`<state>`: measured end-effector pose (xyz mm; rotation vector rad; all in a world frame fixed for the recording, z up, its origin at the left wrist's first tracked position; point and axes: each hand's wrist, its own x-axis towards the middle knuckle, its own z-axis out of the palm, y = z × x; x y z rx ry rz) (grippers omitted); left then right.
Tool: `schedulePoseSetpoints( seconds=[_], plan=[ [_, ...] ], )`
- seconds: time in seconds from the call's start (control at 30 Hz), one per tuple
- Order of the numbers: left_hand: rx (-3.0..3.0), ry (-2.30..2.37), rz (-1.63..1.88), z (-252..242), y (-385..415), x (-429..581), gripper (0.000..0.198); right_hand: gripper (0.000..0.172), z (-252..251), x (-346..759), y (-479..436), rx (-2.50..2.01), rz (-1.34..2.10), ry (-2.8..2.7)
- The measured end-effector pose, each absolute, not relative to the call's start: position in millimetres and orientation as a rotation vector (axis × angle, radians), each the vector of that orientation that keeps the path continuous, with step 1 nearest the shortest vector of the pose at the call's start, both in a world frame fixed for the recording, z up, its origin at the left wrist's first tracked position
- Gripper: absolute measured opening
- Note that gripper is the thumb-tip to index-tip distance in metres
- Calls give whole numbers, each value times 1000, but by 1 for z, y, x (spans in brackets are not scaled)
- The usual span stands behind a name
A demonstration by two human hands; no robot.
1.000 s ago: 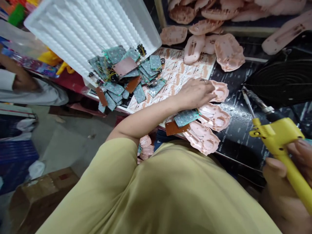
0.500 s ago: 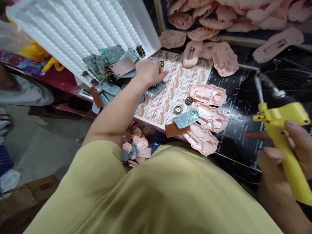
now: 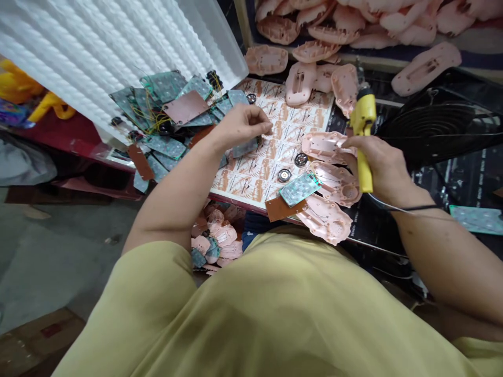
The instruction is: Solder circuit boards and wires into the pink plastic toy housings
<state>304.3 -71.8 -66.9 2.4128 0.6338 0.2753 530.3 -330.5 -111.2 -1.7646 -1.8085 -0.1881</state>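
Observation:
My right hand (image 3: 380, 161) grips a yellow soldering gun (image 3: 365, 118) by its handle, tip pointing up and away. It is just right of three pink plastic shells: an upper one (image 3: 320, 144), a middle one (image 3: 336, 180) and a near one (image 3: 328, 220). My left hand (image 3: 247, 123) is above the patterned sheet (image 3: 255, 178), thumb and fingertips pinched together; what they hold, if anything, I cannot make out. Left of it lies a pile of circuit boards (image 3: 165, 86) with wires. Two round speakers (image 3: 284, 175) and a green-edged circuit board (image 3: 299, 188) lie by the shells.
A white ribbed foam tray (image 3: 157, 36) stands behind the board pile. More pink shells fill a bin (image 3: 369, 60) at the back. A black fan (image 3: 436, 120) is at right, with another circuit board (image 3: 477, 219) near my forearm. Pink parts (image 3: 223, 230) lie below the table edge.
My right hand has brought the soldering gun left from the right edge to the shells, turning its tip away from me. My left hand has shifted slightly nearer, its fingertips now showing pinched.

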Motion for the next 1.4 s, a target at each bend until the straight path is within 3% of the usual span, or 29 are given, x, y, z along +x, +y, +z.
schedulePoseSetpoints(
  seconds=[0.33,0.53,0.77,1.0,1.23,1.4],
  plan=[
    [2259,390,151,-65,-111,354,19,22,-109,522,-343,-1933,-100,-1850],
    [2399,254,26,-63,-144,391,19,21,-86,510,-368,-1766,-368,-1751],
    [2575,293,-16,-73,-156,405,13,67,-66,507,-432,-1798,-722,-1633],
    [2587,359,28,-72,-162,405,15,56,-89,495,-450,-1852,-555,-1395],
    [2630,381,22,-73,-164,405,13,29,-103,489,-436,-1679,-505,-1440],
    [2639,391,20,-73,-166,404,15,25,-111,492,-435,-1702,-483,-1491]
  ],
)
